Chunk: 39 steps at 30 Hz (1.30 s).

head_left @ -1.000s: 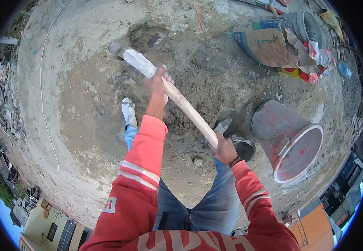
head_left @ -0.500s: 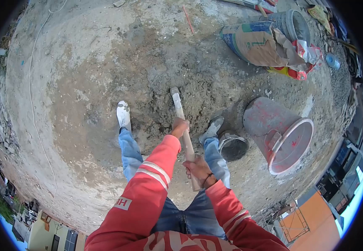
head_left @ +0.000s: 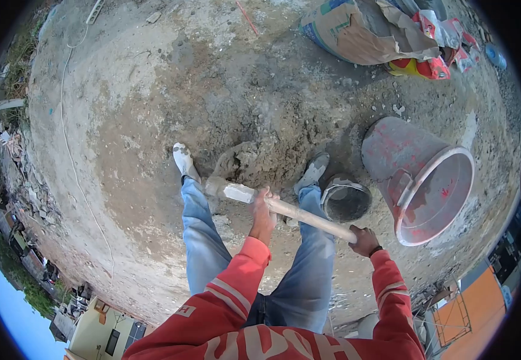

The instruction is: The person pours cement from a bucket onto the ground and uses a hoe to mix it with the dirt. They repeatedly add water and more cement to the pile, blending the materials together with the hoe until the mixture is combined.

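A hoe with a pale wooden handle (head_left: pixel 311 219) lies slantwise across the space between my legs. My left hand (head_left: pixel 263 215) is wrapped round the handle near its whitish, mortar-coated upper part. At the butt end my right hand (head_left: pixel 365 241) is closed round the wood. The hoe's grey blade (head_left: pixel 227 161) is by my left boot (head_left: pixel 183 159), with some wet mix against it. Just beyond, a rough heap of wet grey mortar (head_left: pixel 290 144) spreads on the ground, and my right boot (head_left: pixel 313 171) stands at its edge.
A small black bucket (head_left: pixel 345 201) stands beside my right boot. To its right a large reddish-grey tub (head_left: pixel 407 162) lies tipped on its side. Torn cement bags (head_left: pixel 368 36) lie at the upper right. A thin cable (head_left: pixel 63 126) runs along the ground on the left.
The hoe has swung from nearly upright in view to slanted, its blade now out of the heap and nearer my left boot. My right hand has moved right with the handle's end.
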Available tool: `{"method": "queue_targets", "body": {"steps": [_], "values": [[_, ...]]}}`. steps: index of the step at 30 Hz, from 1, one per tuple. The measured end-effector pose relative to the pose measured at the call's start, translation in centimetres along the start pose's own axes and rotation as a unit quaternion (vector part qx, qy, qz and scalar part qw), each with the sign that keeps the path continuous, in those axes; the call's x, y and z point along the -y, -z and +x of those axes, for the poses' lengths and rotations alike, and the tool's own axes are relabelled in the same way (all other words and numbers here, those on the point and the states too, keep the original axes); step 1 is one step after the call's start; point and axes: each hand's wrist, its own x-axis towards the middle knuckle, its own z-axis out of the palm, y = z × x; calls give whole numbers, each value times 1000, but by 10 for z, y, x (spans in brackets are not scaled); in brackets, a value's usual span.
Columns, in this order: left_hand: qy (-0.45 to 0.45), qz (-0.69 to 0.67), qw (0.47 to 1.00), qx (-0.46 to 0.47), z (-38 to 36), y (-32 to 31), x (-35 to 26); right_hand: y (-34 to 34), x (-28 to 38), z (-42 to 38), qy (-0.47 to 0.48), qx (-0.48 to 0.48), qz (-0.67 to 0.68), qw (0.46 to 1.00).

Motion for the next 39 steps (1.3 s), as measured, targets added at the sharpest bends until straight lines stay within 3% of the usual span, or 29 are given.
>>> {"method": "queue_targets", "body": {"steps": [4,6,8,10,11,12,14,15,16,18,20,22,25,26,28,29,30,31,32,33,34,36,38,39], "values": [[5,-14,999,-28,-53,7,-11,20,60,-79,-60,4,-8,998],[-5,6,999,-48,-46,6,-5,18,111,-108,-111,-12,-19,994],[14,152,985,-75,-3,4,0,14,171,-91,-195,43,47,979],[43,261,963,-45,119,4,-7,-25,207,-9,-211,35,145,966],[47,326,944,-17,200,14,-10,-52,225,44,-183,-3,240,953],[-8,404,915,-9,229,-3,-26,-66,254,80,-194,1,305,933],[-52,599,799,-9,233,-49,-60,-77,310,105,-185,-49,444,875],[-93,656,749,0,229,-65,-71,-102,323,112,-171,-58,555,812],[-98,657,748,-1,225,-82,-81,-102,335,115,-166,-58,557,812],[-198,729,655,22,209,-118,-96,-92,351,115,-142,-119,562,806],[-208,669,709,72,158,-175,-115,-64,354,121,-133,-133,559,807],[-206,594,762,157,140,-218,-127,-48,347,141,-87,-226,502,830],[-244,570,767,165,122,-268,-122,-7,326,174,-65,-281,442,850],[-241,567,770,163,129,-268,-115,-7,318,186,-45,-315,405,857],[-275,612,725,155,166,-249,-93,-20,313,190,-23,-347,359,866],[-206,665,710,104,171,-220,-80,-34,319,177,-111,-224,488,836],[-181,736,647,86,229,-161,-52,-45,327,166,-193,-98,598,772],[-245,766,592,48,254,-97,-23,-63,340,150,-206,-75,666,713],[-167,770,614,53,240,-65,-16,-76,350,137,-214,-54,729,648],[-213,791,572,42,241,-29,-2,-79,353,125,-232,-20,757,610],[-173,791,586,33,247,1,6,-77,354,112,-250,17,783,569],[-144,788,599,20,236,2,-7,-47,353,96,-248,18,764,596],[-13,649,756,84,176,-23,-40,-20,347,61,-239,35,721,650],[-8,612,788,64,158,-23,-42,-10,336,42,-221,42,700,678]]}}
